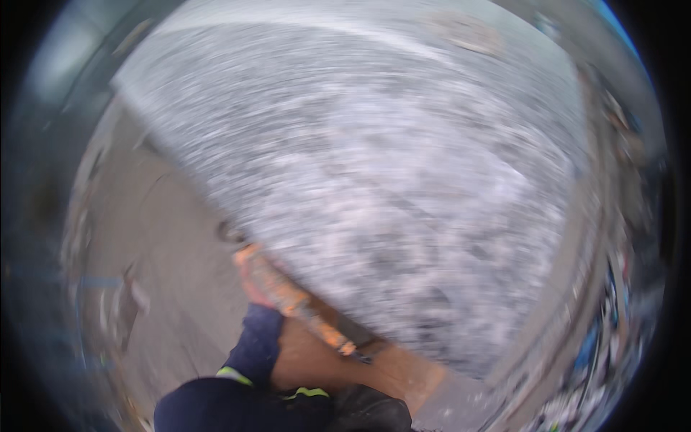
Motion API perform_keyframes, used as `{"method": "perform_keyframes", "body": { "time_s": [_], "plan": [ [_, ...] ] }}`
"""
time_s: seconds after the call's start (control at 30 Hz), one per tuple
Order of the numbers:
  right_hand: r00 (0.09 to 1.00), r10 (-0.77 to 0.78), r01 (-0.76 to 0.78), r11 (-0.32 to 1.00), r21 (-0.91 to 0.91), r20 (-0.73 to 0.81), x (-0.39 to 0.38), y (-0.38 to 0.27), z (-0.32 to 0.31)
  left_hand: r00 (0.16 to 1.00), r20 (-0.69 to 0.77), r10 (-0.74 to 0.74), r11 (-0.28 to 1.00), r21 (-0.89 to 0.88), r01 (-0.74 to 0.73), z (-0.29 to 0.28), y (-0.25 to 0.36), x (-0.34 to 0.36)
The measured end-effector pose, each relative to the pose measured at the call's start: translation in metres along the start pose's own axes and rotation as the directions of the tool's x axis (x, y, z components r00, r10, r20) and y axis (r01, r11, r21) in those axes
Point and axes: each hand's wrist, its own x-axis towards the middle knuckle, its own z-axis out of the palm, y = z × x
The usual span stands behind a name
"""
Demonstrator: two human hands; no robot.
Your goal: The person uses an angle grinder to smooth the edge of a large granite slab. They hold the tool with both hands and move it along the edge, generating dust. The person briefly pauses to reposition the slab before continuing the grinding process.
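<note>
My left hand, below the dark blue cuff, is closed around the upper part of a long, narrow orange-and-grey tool. Motion blurs it, so its kind cannot be made out. The tool slants down to the right and ends in a thin dark tip. Just beyond its upper end is a dark ring shape; whether it belongs to the tool is unclear. Alongside runs the edge of a broad surface, mottled grey and white. No part of my right hand shows.
An orange-brown surface lies below the tool. Brownish-grey ground stretches to the left, with a blurred upright object on it. A pale round patch shows at the far side. Mixed clutter lines the right rim.
</note>
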Motion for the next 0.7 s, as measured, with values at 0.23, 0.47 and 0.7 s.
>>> {"method": "perform_keyframes", "body": {
  "time_s": [0.23, 0.47, 0.7],
  "plan": [
    [0.992, 0.073, -0.053, 0.983, 0.178, -0.107, 0.004, 0.019, -0.038, 0.99, 0.139, 0.038, 0.998, 0.045, -0.044, 0.012, -0.03, 0.011],
    [0.976, 0.135, -0.09, 0.965, 0.248, -0.17, 0.001, 0.056, -0.07, 0.943, 0.33, 0.041, 0.999, 0.017, -0.05, 0.007, -0.054, -0.012],
    [0.97, 0.154, -0.094, 0.952, 0.293, -0.189, 0.003, 0.078, -0.104, 0.878, 0.479, 0.0, 1.0, 0.006, -0.003, 0.018, -0.077, -0.037]
  ]
}}
